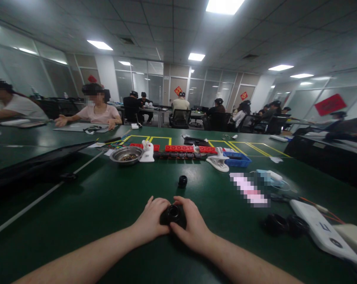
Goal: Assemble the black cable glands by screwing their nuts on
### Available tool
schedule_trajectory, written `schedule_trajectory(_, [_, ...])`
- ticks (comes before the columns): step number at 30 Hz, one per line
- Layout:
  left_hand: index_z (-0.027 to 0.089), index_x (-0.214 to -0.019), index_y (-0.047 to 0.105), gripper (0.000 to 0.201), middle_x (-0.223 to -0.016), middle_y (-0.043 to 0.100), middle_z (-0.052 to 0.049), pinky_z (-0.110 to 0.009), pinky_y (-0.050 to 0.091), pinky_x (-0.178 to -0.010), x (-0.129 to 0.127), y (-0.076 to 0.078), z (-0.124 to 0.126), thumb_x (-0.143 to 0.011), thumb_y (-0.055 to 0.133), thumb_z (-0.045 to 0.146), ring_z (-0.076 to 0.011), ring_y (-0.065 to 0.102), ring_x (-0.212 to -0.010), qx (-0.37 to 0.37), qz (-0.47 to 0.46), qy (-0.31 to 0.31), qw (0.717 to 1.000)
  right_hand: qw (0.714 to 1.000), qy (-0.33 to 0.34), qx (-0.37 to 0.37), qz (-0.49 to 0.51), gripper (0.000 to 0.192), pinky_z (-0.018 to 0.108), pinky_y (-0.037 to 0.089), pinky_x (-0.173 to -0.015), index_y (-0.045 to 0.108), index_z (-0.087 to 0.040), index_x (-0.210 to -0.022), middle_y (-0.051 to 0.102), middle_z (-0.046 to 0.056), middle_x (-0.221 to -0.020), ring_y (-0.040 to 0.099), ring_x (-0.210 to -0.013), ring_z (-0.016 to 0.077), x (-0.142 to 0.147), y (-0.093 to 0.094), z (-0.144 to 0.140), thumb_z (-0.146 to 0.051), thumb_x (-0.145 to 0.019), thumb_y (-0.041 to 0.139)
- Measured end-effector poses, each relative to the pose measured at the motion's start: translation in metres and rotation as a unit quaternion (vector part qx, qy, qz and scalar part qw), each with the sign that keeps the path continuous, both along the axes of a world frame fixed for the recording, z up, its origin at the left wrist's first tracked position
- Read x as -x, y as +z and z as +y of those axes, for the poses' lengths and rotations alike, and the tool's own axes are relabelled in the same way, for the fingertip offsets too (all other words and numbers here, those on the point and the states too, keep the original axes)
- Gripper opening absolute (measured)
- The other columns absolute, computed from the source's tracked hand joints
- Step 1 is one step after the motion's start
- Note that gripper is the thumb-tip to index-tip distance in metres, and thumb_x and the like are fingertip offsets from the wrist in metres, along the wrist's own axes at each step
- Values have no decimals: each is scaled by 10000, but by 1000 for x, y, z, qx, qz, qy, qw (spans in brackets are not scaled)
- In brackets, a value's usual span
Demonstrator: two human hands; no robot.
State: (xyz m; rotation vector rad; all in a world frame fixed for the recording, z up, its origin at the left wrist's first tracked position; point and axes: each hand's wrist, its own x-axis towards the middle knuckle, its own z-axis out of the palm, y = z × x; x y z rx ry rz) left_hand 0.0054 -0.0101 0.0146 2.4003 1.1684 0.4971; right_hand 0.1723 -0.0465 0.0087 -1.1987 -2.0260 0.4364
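My left hand [152,217] and my right hand [193,221] are closed around a black round fitting [173,213] from both sides, close above or on the green table. The fitting has a round hole facing up, and its lower part is hidden by my fingers and shadow. It looks like a cable gland, though its exact kind is not clear. Just beyond my fingertips stands a smaller black round piece [182,181] on the table.
A metal bowl [127,155] of small brassy parts, white clamps [218,159], red blocks [180,148] and a blue tray [237,159] line the back. On the right lie black round parts [275,224] and a white power strip-like case [323,228]. Other people sit at tables beyond.
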Motion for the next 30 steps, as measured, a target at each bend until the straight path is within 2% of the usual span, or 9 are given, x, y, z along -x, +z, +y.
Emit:
schedule_trajectory(3, [223,-976,517,419,-1031,536,-43,-524,128,-997,1,-2,1,-597,641,352,-247,444,-1045,1,0,-2,1000,1000,12,-11,-9,662,431,270,-951,287,-175,-1221,443,99,-1161,390,-1091,244,0,0,-1,-238,-643,605])
schedule_trajectory(5, [223,-964,522,408,-1029,537,-42,-520,129,-998,2,-3,1,-602,639,370,-245,447,-1042,-1,-1,-3,1000,1000,-8,-9,-8,684,435,291,-933,304,-170,-1206,440,108,-1150,397,-1076,257,1,-1,-1,-310,-627,639])
schedule_trajectory(8, [231,-963,523,392,-1026,538,-35,-521,130,-996,2,-2,1,-608,633,355,-239,452,-1033,-2,-5,0,1000,999,-46,2,5,578,408,359,-868,372,-179,-1130,490,82,-1019,464,-961,233,2,-3,0,-276,-625,637])
schedule_trajectory(10, [234,-970,520,395,-1026,538,-29,-524,129,-995,1,-1,0,-605,631,335,-237,456,-1029,-1,-6,2,1000,999,-40,2,11,520,391,367,-861,377,-186,-1116,497,69,-994,474,-937,214,2,-3,0,-198,-644,594])
schedule_trajectory(15, [230,-964,520,396,-1031,538,-33,-521,128,-998,1,-2,1,-604,629,353,-242,448,-1039,-1,-1,1,1000,1000,3,-21,-13,617,452,234,-971,311,-176,-1187,436,98,-1152,392,-1082,244,2,0,-2,-200,-638,593])
schedule_trajectory(18, [230,-974,520,407,-1029,539,-33,-515,133,-999,1,-3,2,-602,629,356,-242,454,-1032,-3,2,1,1000,1000,-22,-9,-6,597,433,319,-913,351,-174,-1151,466,98,-1092,435,-1020,246,2,0,-1,-268,-629,626])
schedule_trajectory(20, [235,-987,517,417,-1028,539,-28,-513,139,-997,1,-3,2,-595,630,324,-238,458,-1025,-7,1,1,1000,1000,-29,-4,4,549,405,353,-884,364,-181,-1134,491,80,-1040,460,-977,225,2,-1,-1,-225,-643,604])
schedule_trajectory(25, [222,-991,516,436,-1038,536,-47,-531,131,-992,1,-3,2,-602,628,382,-253,450,-1038,-2,0,-3,1000,999,6,-31,-17,629,457,226,-977,288,-179,-1210,425,98,-1181,376,-1107,246,2,1,-3,-232,-658,585])
schedule_trajectory(30, [228,-971,527,392,-1024,540,-34,-519,146,-995,1,0,0,-606,623,335,-246,461,-1022,0,-2,5,1000,999,-41,1,-4,548,398,365,-866,375,-164,-1140,504,85,-1020,470,-962,225,2,0,-1,-239,-646,598])
